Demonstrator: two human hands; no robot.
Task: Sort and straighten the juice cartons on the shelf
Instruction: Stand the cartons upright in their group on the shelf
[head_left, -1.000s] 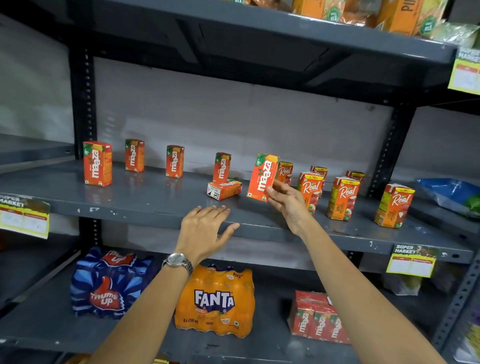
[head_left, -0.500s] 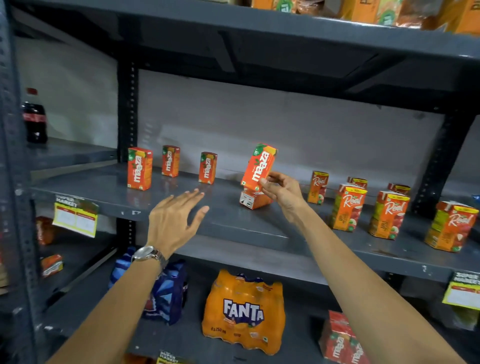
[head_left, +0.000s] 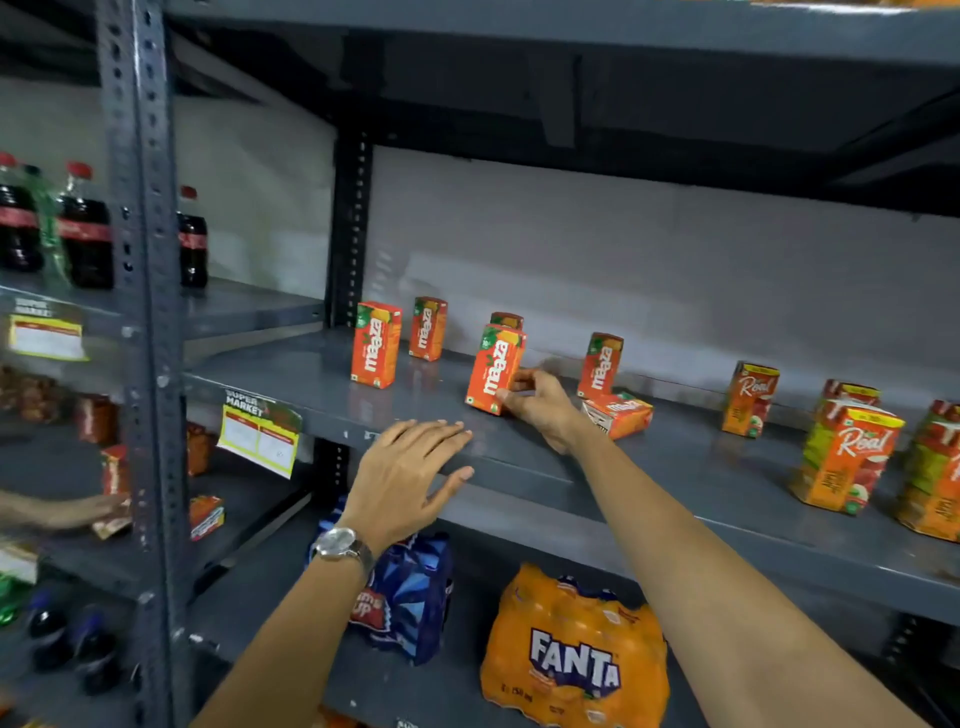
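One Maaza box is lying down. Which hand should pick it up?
Probably the right hand: the fallen carton lies just beside it. It must first release the tilted carton. The left hand is empty but farther away.

shelf (head_left: 675, 483): grey painted metal, smooth, faintly reflective, chipped at front edge. maaza cartons (head_left: 375, 345): printed card, satin sheen. fanta pack (head_left: 574, 657): glossy plastic shrink-wrap, crinkled. wristwatch (head_left: 340, 545): polished metal. price label (head_left: 260, 439): glossy paper.
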